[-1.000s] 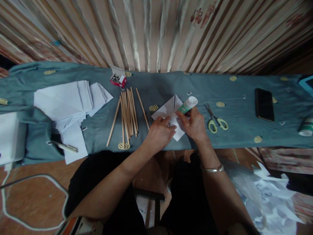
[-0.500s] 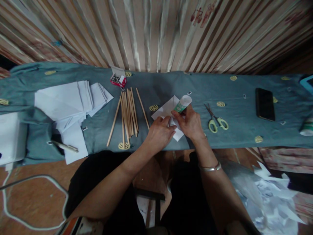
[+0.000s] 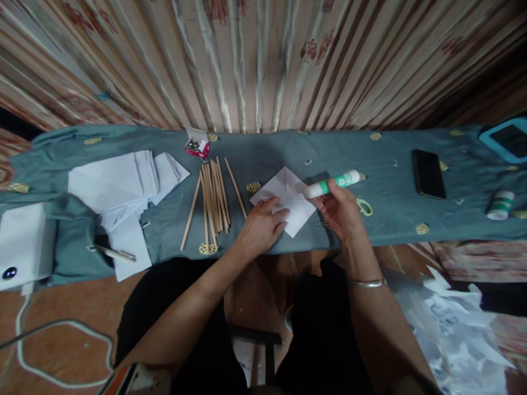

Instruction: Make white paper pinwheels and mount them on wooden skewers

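Here is the paper square (image 3: 297, 213) on the blue-green cloth (image 3: 391, 192), one corner pointing away from the person, and everything else is placed around it. The left hand (image 3: 264, 224) lies across its near left side, fingers loosely spread and resting on the sheet, pinning it but closed around nothing. And the right hand (image 3: 341, 211), just off the square's right corner, has its thumb and fingers closed around the middle of a green-and-white glue stick (image 3: 343, 180)! That tube is held aslant, its white end over or just beside the square's right edge; whether it touches, I cannot tell. Right of the square, partly hidden by that same hand, there's a pale green handle of the scissors (image 3: 365, 207). Farther right of the square sit a dark phone (image 3: 428, 173), then a green-and-white cylinder (image 3: 501, 204), with a blue-framed device (image 3: 504, 140) beyond. Over to the square's left, a single wooden stick (image 3: 235, 186) lies nearest, then a loose bundle of sticks (image 3: 214, 197), and behind them, far left of the square, an open red box (image 3: 198, 147) of small metal pieces. Still farther left of the square: a spread pile of white sheets (image 3: 109, 181), a pen (image 3: 115, 253) at its near end, and a white appliance (image 3: 27, 238) past that.
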`<state>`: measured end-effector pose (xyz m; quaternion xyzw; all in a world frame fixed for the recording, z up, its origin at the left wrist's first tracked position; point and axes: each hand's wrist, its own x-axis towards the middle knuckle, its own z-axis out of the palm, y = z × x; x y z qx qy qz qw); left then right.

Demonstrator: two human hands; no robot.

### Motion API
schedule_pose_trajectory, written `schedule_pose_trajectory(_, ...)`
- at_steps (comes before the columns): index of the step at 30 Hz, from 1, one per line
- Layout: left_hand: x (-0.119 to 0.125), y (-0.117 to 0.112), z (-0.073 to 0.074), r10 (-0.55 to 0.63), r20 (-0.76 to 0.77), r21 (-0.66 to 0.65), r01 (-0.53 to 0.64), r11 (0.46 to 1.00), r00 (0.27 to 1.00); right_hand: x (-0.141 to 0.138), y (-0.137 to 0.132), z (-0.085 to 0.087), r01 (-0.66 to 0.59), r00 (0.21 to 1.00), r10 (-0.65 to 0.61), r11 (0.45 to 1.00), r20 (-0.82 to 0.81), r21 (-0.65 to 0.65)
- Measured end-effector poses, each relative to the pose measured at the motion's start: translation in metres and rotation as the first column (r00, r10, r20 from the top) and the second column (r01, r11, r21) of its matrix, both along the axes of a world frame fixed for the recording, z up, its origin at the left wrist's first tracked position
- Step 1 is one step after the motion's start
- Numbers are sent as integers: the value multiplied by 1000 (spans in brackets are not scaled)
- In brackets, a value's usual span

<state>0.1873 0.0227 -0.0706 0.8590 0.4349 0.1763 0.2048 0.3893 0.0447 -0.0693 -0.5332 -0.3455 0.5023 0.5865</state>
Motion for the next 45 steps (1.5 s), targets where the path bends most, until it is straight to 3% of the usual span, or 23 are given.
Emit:
schedule_pose_trajectory(5, -6, -3, -6, 79, 324, -132, -38, 991, 943, 2, -17, 5, -77, 962, 58, 995, -266, -59)
schedule_pose_trajectory(10, -1, -4, -8, 169, 468, -237, -61, 970, 867, -15, -33, 5, -77, 928, 37, 993, -371, -92)
schedule_pose_trajectory(20, -1, -8, 2, 101, 389, -128, -55, 990, 916, -29, -45, 8, -114, 960, 100, 993, -260, -37)
schedule_pose_trajectory(33, -3, -7, 1, -31, 320, 28, 24, 999, 947, -43, -43, 8, -128, 970, 112, 990, -216, -64)
schedule_pose_trajectory(37, -3, -10, -3, -21, 319, 53, 4, 999, 947, -54, -43, 7, -153, 972, 138, 986, -190, -64)
schedule_pose_trajectory(40, -5, -13, -4, 13, 310, 53, -31, 998, 951, -63, -43, 5, -101, 980, 88, 993, -178, -65)
schedule_pose_trajectory(45, -13, -20, 2, 77, 299, 44, -94, 995, 951, -76, -42, 1, -122, 981, 112, 991, -158, -56)
